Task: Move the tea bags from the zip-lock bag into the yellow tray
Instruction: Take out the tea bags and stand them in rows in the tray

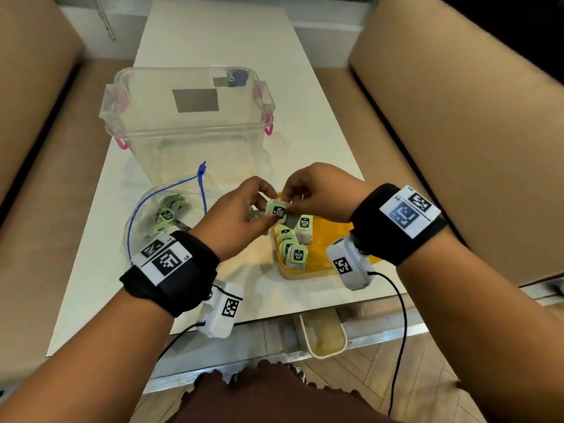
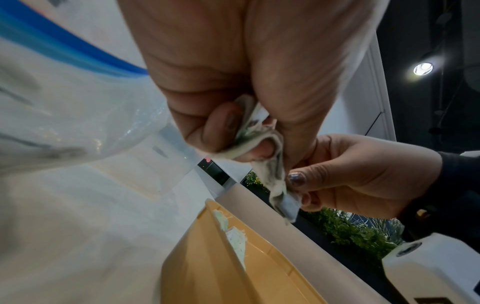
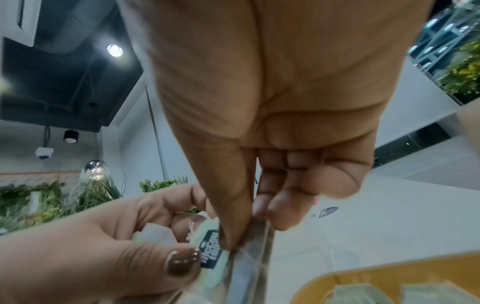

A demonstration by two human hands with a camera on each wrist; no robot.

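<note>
Both hands meet above the yellow tray's point(image 1: 332, 236) far left corner. My left hand point(image 1: 244, 212) grips a bunch of tea bags point(image 2: 257, 131) with pale green tags. My right hand point(image 1: 302, 193) pinches one tea bag point(image 1: 278, 210) of that bunch between thumb and fingers; its green tag point(image 3: 211, 251) shows beside my left thumb. Several tea bags point(image 1: 293, 242) lie in the tray's left part. The clear zip-lock bag point(image 1: 171, 209) with a blue seal lies open on the table at the left, more tea bags point(image 1: 166, 213) inside it.
A clear plastic storage box point(image 1: 189, 117) with pink clips stands behind the bag. The white table point(image 1: 213, 41) runs away from me between two tan sofas point(image 1: 473, 102). A small cream tray point(image 1: 323, 334) sits below the table's near edge.
</note>
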